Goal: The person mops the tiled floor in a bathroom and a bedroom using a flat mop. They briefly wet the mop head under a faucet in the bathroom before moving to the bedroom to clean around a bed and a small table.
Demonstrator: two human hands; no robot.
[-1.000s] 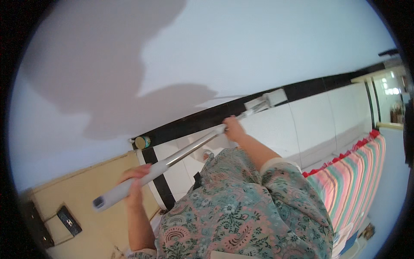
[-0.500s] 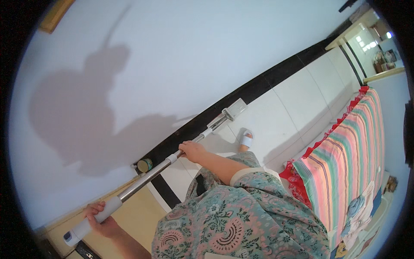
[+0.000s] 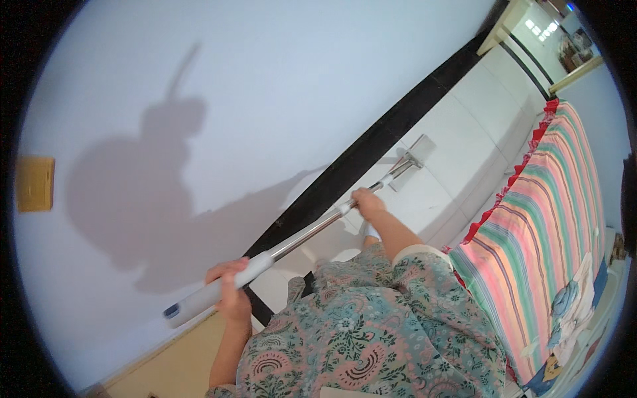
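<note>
A long mop (image 3: 302, 237) with a metal shaft and a white grip runs from lower left to upper right. My left hand (image 3: 229, 286) is shut around its white grip near the top end. Further down the shaft, my right hand (image 3: 367, 201) grips the metal part. The flat grey mop head (image 3: 413, 157) rests on the white tiled floor (image 3: 464, 132), close to the black skirting (image 3: 371, 149) at the foot of the pale wall. My floral dress fills the lower middle.
A bed with a striped cover and red frill (image 3: 557, 219) stands at the right, with a narrow strip of floor between it and the wall. A yellow wall plate (image 3: 33, 184) is at far left. A pale wooden door (image 3: 179, 361) is at lower left.
The view has swung, so the wall and bed sit differently in the picture. The mop head now lies further along the floor by the skirting. Both hands keep their hold on the shaft.
</note>
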